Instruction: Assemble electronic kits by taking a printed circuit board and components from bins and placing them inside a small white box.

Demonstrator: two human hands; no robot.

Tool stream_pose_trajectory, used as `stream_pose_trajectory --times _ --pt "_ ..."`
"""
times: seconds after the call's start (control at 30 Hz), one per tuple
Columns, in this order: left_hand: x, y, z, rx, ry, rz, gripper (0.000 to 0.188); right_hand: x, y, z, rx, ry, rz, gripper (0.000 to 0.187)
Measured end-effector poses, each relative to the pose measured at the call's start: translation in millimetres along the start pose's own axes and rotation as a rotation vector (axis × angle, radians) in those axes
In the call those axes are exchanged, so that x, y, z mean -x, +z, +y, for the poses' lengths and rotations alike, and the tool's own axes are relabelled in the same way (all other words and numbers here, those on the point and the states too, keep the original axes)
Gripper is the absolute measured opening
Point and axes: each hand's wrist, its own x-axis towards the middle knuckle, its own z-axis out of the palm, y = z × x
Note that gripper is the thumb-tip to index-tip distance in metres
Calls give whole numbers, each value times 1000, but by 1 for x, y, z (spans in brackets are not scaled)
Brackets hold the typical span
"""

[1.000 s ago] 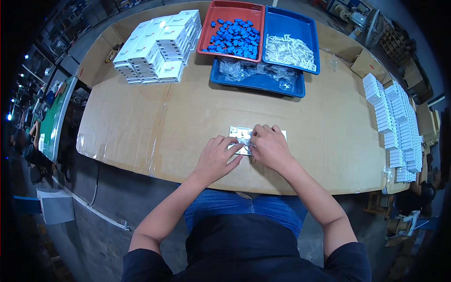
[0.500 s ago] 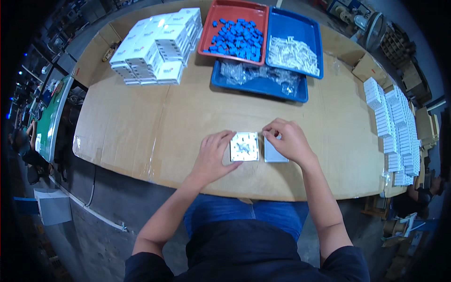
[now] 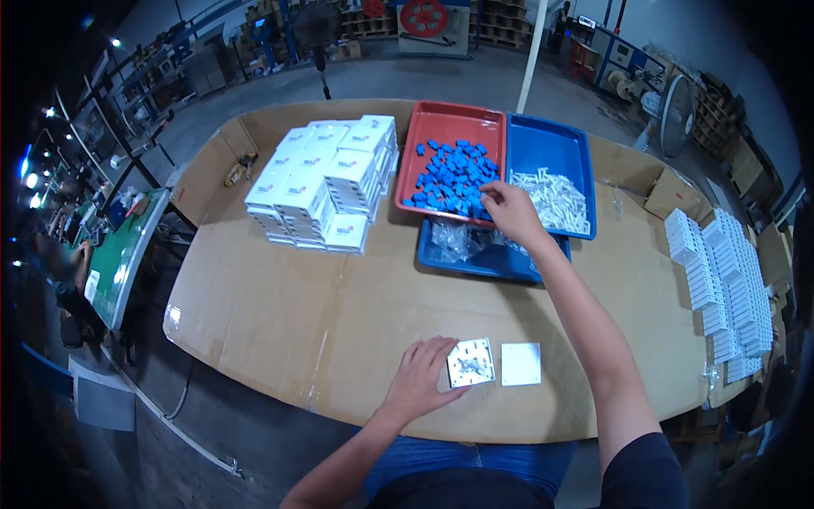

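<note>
My left hand [image 3: 419,378] grips a white square open case [image 3: 471,356] on the table, fingers at its far left corner and thumb along its near edge. Inside the case lies a clear or greyish crumpled-looking piece I cannot make out. Just right of it a flat white square plate [image 3: 521,364] rests untouched. My right hand [image 3: 514,212] reaches far forward to the near right corner of the red tray [image 3: 462,119], beside small blue plastic parts [image 3: 454,176]. Its fingertips are pinched together; whatever is between them is hidden.
A blue tray [image 3: 549,136] of small white plastic parts [image 3: 551,199] adjoins the red one. Beneath both, another blue tray [image 3: 475,265] holds clear plastic bags [image 3: 458,240]. White boxes [image 3: 314,182] are stacked at left; white cases [image 3: 721,280] stand in rows at right on the cardboard-covered table [image 3: 254,297].
My right hand has left the white plate and moved forward to the red tray. My left hand stays on the case. The view has tilted up, showing more of the workshop.
</note>
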Motion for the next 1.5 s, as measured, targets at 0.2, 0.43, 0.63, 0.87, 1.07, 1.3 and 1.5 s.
stream_pose_trajectory --times 0.2,0.43,0.63,0.87,1.07,1.3,1.5 --pt "-5 -1 0 -8 -13 -1 78 -108 46 6 364 -270 58 27" --pt "-7 -6 0 -50 -19 -65 81 -169 84 15 614 -336 -107 33" --pt "-9 -8 -1 -39 -21 -90 82 -184 88 31 617 -334 -151 34" --pt "-8 -6 -1 -33 -11 -64 82 -164 68 21 279 -351 45 28" --pt "-5 -4 -1 -37 -25 -63 80 -100 32 -6 -206 -397 308 16" --pt "-1 -1 2 -54 -8 -52 80 -11 5 0 -1008 120 310 19" --pt "-4 3 8 -65 37 -49 80 98 -4 16 -1527 411 340 32"
